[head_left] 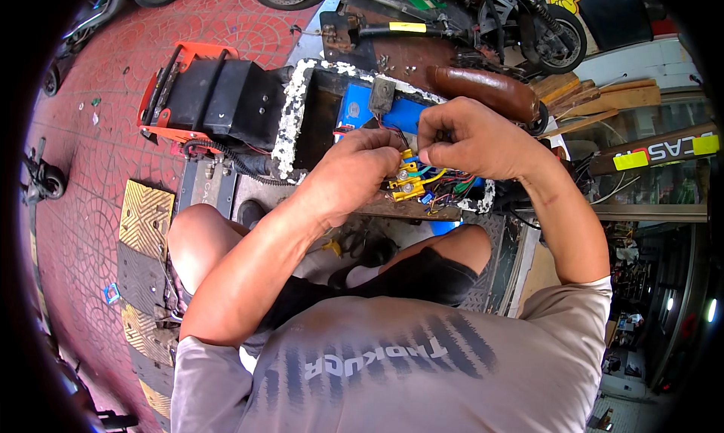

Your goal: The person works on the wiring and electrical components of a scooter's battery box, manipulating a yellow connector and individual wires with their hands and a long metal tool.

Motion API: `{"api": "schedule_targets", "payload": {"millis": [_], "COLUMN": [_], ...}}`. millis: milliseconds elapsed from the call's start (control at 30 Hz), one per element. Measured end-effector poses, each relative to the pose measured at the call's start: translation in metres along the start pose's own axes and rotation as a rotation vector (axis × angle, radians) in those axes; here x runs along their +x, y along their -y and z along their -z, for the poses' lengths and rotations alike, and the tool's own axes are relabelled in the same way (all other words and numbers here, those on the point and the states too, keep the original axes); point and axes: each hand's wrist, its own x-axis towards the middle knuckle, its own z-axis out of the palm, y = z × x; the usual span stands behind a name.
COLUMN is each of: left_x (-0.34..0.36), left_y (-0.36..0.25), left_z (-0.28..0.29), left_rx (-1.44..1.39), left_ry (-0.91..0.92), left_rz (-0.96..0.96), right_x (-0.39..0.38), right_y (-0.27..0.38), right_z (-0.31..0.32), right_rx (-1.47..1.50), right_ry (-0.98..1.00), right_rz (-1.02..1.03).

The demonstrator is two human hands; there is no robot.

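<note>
My left hand [358, 169] pinches a thin dark wire [401, 139] above a cluster of yellow connectors [413, 185] with metal terminals and coloured wires. Just right of it, my right hand [467, 139] has its fingers curled and pinched by the same wires; what they hold is hidden. Behind both hands, a blue battery pack [354, 105] lies inside an open frame with a flaking white rim [294, 124]. A small grey box [382, 93] with wires sits on the battery pack.
A black housing with an orange rack [192, 101] adjoins the frame. A brown seat [475, 90], wooden boards [588, 93] and scooter parts [400, 29] lie beyond it. Yellow-black ramps [143, 214] lie left on red paving [83, 267]. A labelled tube [656, 150] extends right.
</note>
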Motion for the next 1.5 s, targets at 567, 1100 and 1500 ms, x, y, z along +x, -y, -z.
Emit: {"api": "schedule_targets", "payload": {"millis": [567,1100,1500], "left_x": [0.008,-0.001,0.009], "left_y": [0.043,0.028,0.002], "left_z": [-0.011,-0.005,0.012], "left_rx": [0.470,0.570,0.165], "left_ry": [0.196,0.174,0.095], "left_rz": [-0.257,-0.299,-0.113], "right_x": [0.113,0.122,0.010], "right_y": [-0.045,-0.090,0.033], "right_z": [0.053,0.035,0.020], "right_rx": [-1.032,-1.056,-0.050], "right_ry": [0.025,-0.074,-0.240], "right_rz": [0.364,0.661,0.413]}}
